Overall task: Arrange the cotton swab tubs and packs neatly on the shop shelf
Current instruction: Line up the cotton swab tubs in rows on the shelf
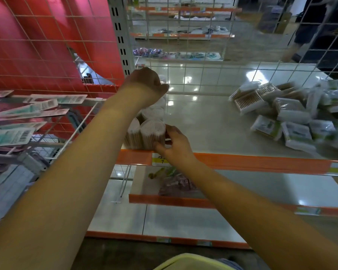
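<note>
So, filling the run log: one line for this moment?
left hand: over rear tubs | right hand: grips front tub | packs: heaped right, unsorted | shelf

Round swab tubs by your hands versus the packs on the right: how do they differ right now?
The round swab tubs stand upright in a tidy cluster at the shelf's left front edge; the packs lie in a loose, tilted pile at the right. The tubs are cylinders, the packs flat and rectangular. The right hand touches the front tub and the left hand is over the rear ones; nobody touches the packs. Both sit on the same shelf.
</note>
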{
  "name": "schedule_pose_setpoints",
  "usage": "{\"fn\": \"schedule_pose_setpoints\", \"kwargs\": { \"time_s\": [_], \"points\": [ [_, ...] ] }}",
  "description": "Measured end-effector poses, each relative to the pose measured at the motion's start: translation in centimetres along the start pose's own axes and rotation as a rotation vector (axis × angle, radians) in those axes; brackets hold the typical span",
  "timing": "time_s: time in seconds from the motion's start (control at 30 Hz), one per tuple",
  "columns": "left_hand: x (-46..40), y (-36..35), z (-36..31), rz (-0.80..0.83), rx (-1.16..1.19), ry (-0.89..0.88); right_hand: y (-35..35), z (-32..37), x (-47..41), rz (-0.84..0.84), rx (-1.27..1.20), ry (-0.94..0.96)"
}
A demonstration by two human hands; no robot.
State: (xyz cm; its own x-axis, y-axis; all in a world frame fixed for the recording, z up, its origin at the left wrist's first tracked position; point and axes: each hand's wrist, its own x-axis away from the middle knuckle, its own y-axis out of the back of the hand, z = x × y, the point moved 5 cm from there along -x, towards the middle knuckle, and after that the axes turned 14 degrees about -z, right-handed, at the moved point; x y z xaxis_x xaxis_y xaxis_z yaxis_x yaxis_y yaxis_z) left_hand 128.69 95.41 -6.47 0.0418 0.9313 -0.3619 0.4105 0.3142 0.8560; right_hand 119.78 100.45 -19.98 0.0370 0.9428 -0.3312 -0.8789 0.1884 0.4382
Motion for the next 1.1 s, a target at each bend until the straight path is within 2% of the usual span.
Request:
{"fn": "schedule_pose_setpoints", "kwargs": {
  "time_s": [0.23, 0.67, 0.9, 1.1],
  "points": [
    [-0.1, -0.2, 0.2, -0.023, 0.042, 0.015, 0.0, -0.2, -0.1, -0.013, -0.007, 0.028],
    [-0.9, -0.8, 1.3, -0.021, 0.07, 0.046, -0.2, -0.4, -0.2, 0.06, -0.06, -0.011],
    [-0.8, -1.6, 2.6, 0.053, 0.048, 0.063, -0.1, -0.1, -0.3, 0.051, -0.137, -0.042],
    [-0.5, -2.0, 2.9, 0.048, 0.046, 0.077, -0.3, -0.3, -0.6, 0.035, -0.135, -0.021]
  ]
}}
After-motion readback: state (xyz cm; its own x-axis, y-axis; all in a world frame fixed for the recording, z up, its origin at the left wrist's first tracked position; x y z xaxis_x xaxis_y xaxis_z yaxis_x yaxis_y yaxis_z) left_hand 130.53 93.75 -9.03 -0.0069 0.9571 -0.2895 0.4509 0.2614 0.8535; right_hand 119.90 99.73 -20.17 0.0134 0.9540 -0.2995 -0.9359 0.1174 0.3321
